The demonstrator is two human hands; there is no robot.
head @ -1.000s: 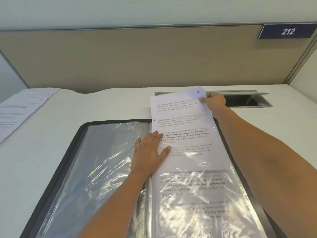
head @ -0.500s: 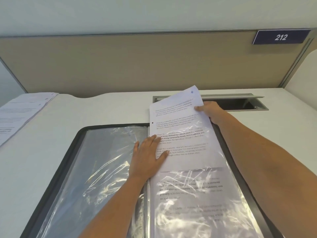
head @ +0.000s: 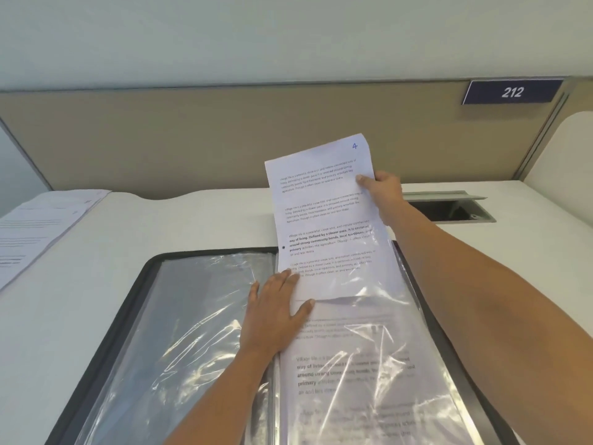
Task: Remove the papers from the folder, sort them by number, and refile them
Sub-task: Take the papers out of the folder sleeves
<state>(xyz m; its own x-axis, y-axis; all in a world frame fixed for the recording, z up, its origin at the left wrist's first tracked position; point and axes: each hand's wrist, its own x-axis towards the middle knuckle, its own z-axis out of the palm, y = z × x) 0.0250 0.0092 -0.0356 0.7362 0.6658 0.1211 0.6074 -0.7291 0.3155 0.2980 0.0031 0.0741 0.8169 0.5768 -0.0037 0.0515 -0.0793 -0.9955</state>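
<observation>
Over the folder (head: 208, 251), paper 4 (head: 321, 213).

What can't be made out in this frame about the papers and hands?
- Head view: right hand fingers are behind the sheet marked 4; only the thumb shows.
- Number on the sleeved page: covered by that sheet; glare blurs its text.
- Paper stack at left: cut by the frame edge, print too small.
- Folder near end: below the frame.

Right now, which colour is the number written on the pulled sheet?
Blue: a handwritten 4 at the sheet's top right corner, seen in the head view.
</observation>
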